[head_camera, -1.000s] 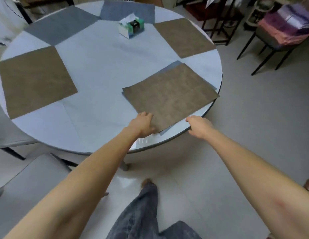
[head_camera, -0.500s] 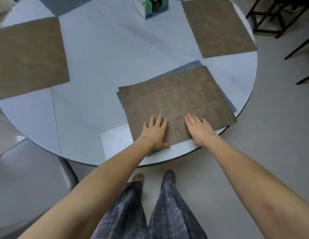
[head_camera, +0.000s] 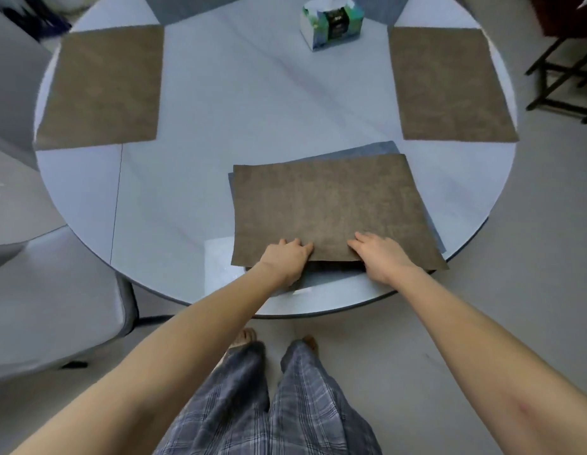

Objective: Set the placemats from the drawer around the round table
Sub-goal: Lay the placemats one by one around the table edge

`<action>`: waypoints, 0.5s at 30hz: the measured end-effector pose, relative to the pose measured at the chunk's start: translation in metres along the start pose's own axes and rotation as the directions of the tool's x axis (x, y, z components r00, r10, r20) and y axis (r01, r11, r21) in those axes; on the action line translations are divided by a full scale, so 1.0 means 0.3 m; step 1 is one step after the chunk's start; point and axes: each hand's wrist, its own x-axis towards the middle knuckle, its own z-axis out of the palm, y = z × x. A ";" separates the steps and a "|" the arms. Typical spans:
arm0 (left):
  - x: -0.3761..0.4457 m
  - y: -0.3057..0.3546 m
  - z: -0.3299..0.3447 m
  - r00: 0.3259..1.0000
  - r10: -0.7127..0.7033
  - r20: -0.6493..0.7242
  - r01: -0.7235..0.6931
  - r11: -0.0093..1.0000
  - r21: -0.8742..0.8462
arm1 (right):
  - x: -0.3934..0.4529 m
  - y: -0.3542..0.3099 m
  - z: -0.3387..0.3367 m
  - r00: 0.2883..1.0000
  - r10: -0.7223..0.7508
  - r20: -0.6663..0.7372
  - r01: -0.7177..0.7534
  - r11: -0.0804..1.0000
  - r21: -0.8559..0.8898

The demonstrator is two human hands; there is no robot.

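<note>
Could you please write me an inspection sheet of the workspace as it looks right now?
Surface: round table, pale glossy top.
Job's things: brown placemat stacked on a grey placemat at the near edge; brown placemats far left and far right.
Clutter: tissue box.
Grip: left hand holds the top mat's near edge; right hand lies on it beside.
Cables: nothing seen.
Surroundings: grey chair at left, dark frame legs at right.

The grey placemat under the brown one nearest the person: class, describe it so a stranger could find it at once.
Start at the round table and go to its near edge, where both hands rest on a brown placemat. The grey placemat lies beneath it, only its edges peeking out. It alone is covered by another mat.
</note>
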 end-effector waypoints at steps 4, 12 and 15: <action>-0.044 -0.014 -0.127 0.988 0.021 -0.151 -0.017 1.000 0.025 | -0.016 0.033 -0.085 0.993 0.075 -0.091 -0.074 0.997 0.008; -0.107 -0.303 -0.333 0.764 0.047 -0.644 0.069 0.986 0.154 | 0.020 -0.103 -0.418 0.850 0.111 -0.515 -0.166 0.984 -0.063; -0.138 -0.480 -0.364 0.676 0.081 -0.733 0.067 0.983 0.170 | 0.072 -0.255 -0.531 0.802 0.142 -0.580 -0.188 0.982 -0.020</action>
